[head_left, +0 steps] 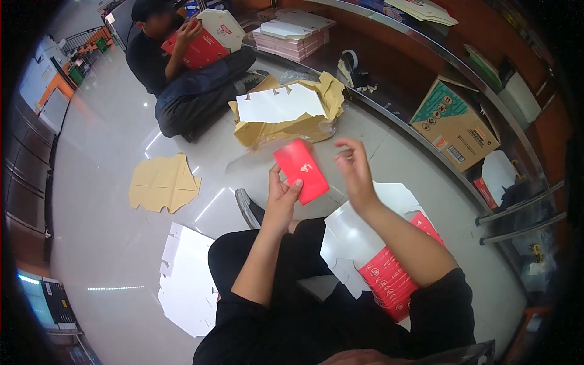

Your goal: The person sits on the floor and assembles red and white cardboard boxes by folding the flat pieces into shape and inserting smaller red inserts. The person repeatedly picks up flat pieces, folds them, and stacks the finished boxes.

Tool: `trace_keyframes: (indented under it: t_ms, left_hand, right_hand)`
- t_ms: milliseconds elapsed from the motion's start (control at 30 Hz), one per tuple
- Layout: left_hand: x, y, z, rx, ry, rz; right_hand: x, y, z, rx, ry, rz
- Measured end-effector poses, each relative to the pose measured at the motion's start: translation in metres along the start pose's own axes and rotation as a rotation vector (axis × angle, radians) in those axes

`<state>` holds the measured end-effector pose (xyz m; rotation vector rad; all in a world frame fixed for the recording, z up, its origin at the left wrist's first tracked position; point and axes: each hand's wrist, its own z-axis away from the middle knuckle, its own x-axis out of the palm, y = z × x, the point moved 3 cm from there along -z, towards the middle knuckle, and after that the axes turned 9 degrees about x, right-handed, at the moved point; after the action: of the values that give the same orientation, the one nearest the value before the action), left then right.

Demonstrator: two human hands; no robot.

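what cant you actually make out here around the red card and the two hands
- Head view: lower corner of the red card is covered by the left hand.
- Its back faces away from the camera.
- Right hand hovers beside the card; contact cannot be told.
- Red and white flat box on the lap is partly hidden by the right forearm.
- The card's white marking is too small.

The left hand (281, 193) pinches a flat red card piece (300, 170) by its near edge, thumb on top. The right hand (354, 172) hovers just right of it, fingers (344, 146) spread and not touching. A red and white flattened box (389, 255) lies on the floor (109, 243) at near right. Farther off, white blanks (278, 103) rest on torn brown paper (286, 128), beside a seated person (182, 67).
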<state>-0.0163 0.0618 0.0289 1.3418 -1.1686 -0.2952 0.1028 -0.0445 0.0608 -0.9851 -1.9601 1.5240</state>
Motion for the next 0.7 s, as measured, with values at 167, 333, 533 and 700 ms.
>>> trace_keyframes:
  t_ms: [167, 333, 533, 700]
  left_hand:
    - [0.002, -0.012, 0.001, -0.121, -0.25, -0.049]
    - [0.009, -0.017, 0.003, -0.204, -0.181, 0.051]
    - [0.011, -0.014, 0.005, -0.193, -0.203, -0.005]
    - [0.004, -0.005, 0.005, -0.095, -0.155, -0.074]
  right_hand:
    - [-0.01, 0.014, -0.015, 0.461, -0.146, -0.057]
    - [-0.009, 0.023, -0.011, 0.594, -0.376, -0.071]
    - [-0.006, 0.022, -0.008, 0.208, -0.477, 0.337]
    - [0.005, 0.023, -0.007, 0.255, -0.536, 0.294]
